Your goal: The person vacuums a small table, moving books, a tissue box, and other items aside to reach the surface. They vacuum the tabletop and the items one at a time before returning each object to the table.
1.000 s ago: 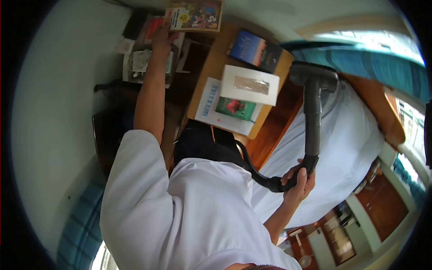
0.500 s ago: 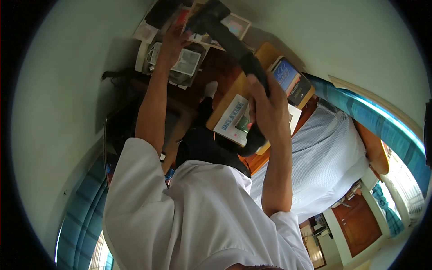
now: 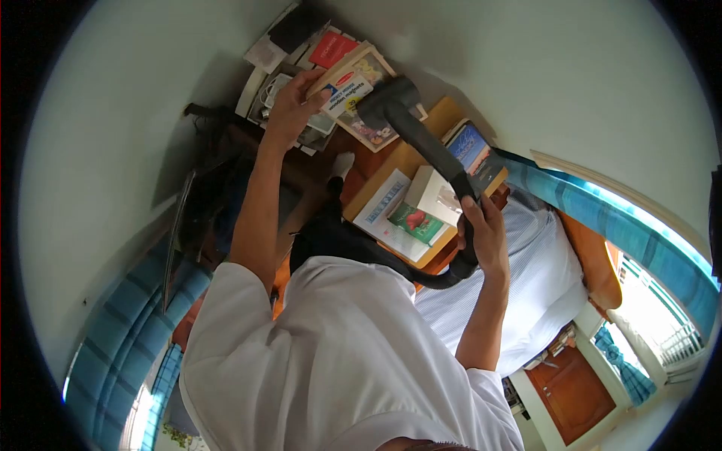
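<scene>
Up at the top, my left hand (image 3: 295, 109) grips the lower left edge of a wooden box (image 3: 350, 90) labelled "wooden magnets", with a clear front showing colourful pieces. My right hand (image 3: 485, 234) is wrapped round a black vacuum tube (image 3: 432, 150). The tube's wide black head (image 3: 387, 101) is over the right part of the box; whether they touch I cannot tell. Below the tube, a wooden table (image 3: 368, 197) bears a green book (image 3: 418, 222), a white box-like item (image 3: 435, 194), a printed sheet (image 3: 382, 201) and a blue-covered book (image 3: 470, 145).
Behind the box, a white shelf unit (image 3: 252, 86) holds a red item (image 3: 332, 49) and a black cloth-like item (image 3: 299, 26). A bed with a striped cover (image 3: 526, 255) lies to the right. A dark chair-like object (image 3: 218, 143) stands at the left.
My left hand has taken hold of the wooden box, which is now tilted up off the shelf. The tube and my right hand have moved right and down, uncovering the green book.
</scene>
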